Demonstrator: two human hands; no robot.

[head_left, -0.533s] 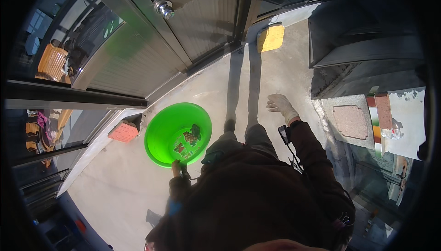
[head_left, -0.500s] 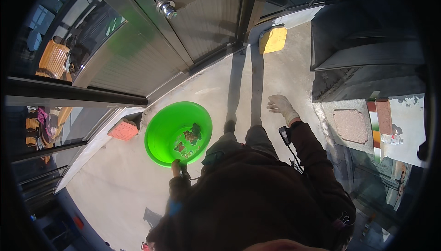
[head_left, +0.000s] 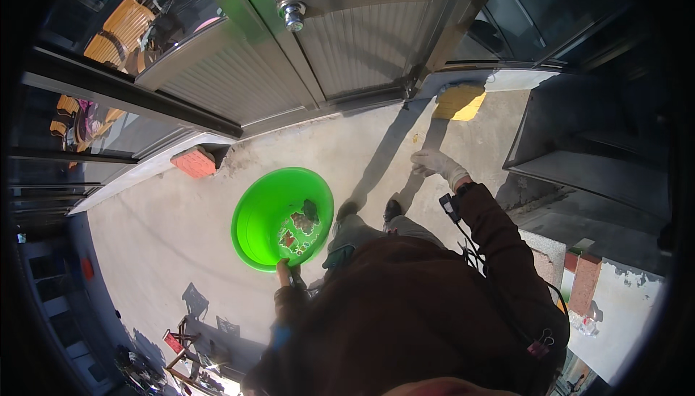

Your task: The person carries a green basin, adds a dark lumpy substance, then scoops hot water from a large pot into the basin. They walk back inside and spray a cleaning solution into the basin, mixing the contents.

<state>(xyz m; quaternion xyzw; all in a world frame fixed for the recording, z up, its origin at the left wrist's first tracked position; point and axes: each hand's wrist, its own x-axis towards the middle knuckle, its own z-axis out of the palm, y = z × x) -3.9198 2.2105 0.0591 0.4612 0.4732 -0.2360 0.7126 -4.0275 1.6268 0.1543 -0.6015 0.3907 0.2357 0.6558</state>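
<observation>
View: looking straight down from the head onto a sunlit concrete floor (head_left: 174,215) outside a building; the person's dark brown top fills the lower middle.
Left hand: the left hand (head_left: 284,271) grips the near rim of a bright green plastic basin (head_left: 264,211), fingers clenched on the edge.
Basin: round and shallow, held out to the person's left front above the concrete, slightly tilted. Inside lie a few small dark and reddish scraps; what they are cannot be told.
Right hand: the right hand (head_left: 436,163) wears a pale glove and reaches forward on the right, fingers loosely spread and holding nothing, over bare concrete.
Right wrist: a small dark device (head_left: 449,206) sits at the cuff, with a thin cable running back along the sleeve.
Feet: dark shoes (head_left: 392,209) show just ahead of the body, between the basin and the gloved hand.
Door: a metal door (head_left: 347,41) with a ribbed lower panel and a round knob (head_left: 294,11) stands ahead.
Nearby: a yellow block (head_left: 458,101) lies by the threshold beyond the gloved hand; a red brick (head_left: 194,161) lies by the wall, beyond the basin and apart from it.
</observation>
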